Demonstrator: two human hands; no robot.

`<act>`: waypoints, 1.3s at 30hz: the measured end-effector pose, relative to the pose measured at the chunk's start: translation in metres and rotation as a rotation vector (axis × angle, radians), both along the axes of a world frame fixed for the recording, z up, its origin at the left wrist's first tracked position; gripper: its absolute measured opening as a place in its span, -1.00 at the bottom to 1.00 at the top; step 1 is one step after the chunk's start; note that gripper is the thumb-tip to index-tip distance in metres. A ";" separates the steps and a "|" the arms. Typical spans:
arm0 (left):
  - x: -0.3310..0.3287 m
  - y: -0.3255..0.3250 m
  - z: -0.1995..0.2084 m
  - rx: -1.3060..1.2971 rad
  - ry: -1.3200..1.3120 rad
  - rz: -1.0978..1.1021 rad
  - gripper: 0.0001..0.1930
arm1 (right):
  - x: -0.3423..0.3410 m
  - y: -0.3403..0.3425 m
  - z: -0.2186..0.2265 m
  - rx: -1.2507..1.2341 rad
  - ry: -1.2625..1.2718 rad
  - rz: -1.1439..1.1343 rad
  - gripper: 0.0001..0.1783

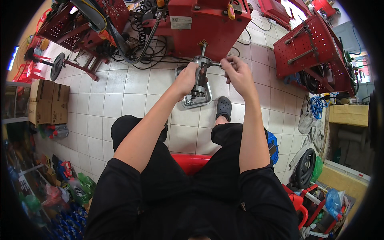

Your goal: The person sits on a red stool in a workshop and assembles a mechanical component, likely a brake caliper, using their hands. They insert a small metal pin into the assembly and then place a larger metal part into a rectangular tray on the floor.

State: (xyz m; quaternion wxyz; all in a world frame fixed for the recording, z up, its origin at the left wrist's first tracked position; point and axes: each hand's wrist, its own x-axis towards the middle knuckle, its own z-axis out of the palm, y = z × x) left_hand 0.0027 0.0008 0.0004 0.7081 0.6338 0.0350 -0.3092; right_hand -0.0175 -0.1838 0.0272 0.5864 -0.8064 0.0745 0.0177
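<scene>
A metal cylindrical part is held up in front of me, its thin shaft pointing away and a short rod sticking out to the right. My left hand is wrapped round its body from the left. The fingertips of my right hand are bent together at the outer end of the side rod; a small shiny piece shows there, partly covered by the fingers. Below the part, a grey metal tray rests on the tiled floor with small metal pieces in it, partly hidden by my left hand and the part.
A red machine cabinet stands just beyond my hands, with black cables on the floor beside it. Red perforated racks stand to the right and far left. Cardboard boxes sit at left; a red seat shows beneath me.
</scene>
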 end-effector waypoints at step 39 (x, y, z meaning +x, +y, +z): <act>0.000 -0.001 -0.001 -0.019 -0.007 -0.024 -0.61 | -0.001 0.001 -0.001 -0.123 -0.018 0.020 -0.62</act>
